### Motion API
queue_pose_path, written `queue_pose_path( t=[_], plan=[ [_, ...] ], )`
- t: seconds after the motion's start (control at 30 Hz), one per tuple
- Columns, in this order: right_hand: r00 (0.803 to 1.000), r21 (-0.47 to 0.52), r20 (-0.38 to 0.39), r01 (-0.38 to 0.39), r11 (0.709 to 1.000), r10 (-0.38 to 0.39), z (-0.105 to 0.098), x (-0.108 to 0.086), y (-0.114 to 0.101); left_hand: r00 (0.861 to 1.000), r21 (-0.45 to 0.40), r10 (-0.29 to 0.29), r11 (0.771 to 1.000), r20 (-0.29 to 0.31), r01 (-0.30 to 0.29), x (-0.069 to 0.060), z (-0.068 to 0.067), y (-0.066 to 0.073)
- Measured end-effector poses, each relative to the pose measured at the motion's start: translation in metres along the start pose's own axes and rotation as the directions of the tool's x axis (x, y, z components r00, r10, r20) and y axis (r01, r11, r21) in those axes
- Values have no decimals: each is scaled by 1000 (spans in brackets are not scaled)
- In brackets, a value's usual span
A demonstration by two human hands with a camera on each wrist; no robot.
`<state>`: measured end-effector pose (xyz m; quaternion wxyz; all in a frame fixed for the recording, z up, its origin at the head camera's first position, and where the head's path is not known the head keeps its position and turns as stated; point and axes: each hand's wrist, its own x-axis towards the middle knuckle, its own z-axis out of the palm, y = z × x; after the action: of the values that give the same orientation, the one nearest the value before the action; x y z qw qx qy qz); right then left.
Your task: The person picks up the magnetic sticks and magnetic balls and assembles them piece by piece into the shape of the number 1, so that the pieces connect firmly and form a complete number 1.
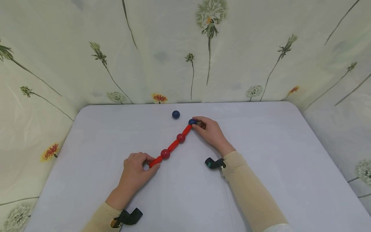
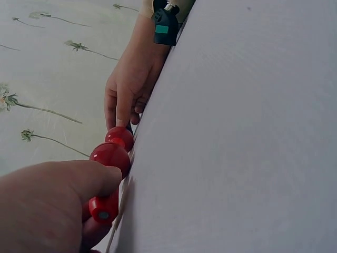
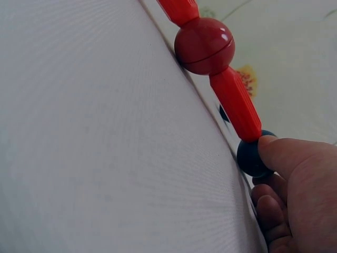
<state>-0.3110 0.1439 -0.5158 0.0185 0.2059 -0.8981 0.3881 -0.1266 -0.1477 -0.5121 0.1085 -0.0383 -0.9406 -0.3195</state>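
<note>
A joined chain of red rods and balls runs slantwise over the table. At its near left end, my left hand (image 1: 137, 169) pinches a red rod (image 1: 156, 160) between thumb and fingers; the rod's free end (image 2: 103, 211) has a small silvery disc. Up the chain come a red ball (image 1: 165, 154), a second red rod (image 1: 173, 146), another red ball (image 1: 181, 138) and a third red rod (image 1: 187, 130). A dark blue ball (image 1: 192, 122) touches that third rod at the far end. My right hand (image 1: 213, 132) grips this blue ball, thumb on its side (image 3: 251, 158).
A loose dark blue ball (image 1: 175, 114) lies near the back edge of the white-covered table (image 1: 261, 135), left of the right hand. Behind the table hangs a flower-printed cloth (image 1: 162, 71). Dark wrist devices (image 1: 215, 163) sit on both sleeves.
</note>
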Motion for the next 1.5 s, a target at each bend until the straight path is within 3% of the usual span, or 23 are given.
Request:
queue_pose_path(
  t=[1.5],
  plan=[
    [1000,3,-15,-27,1000,27,0,1,2,998,9,27,1000,-62,-27,2,6,5]
  ],
)
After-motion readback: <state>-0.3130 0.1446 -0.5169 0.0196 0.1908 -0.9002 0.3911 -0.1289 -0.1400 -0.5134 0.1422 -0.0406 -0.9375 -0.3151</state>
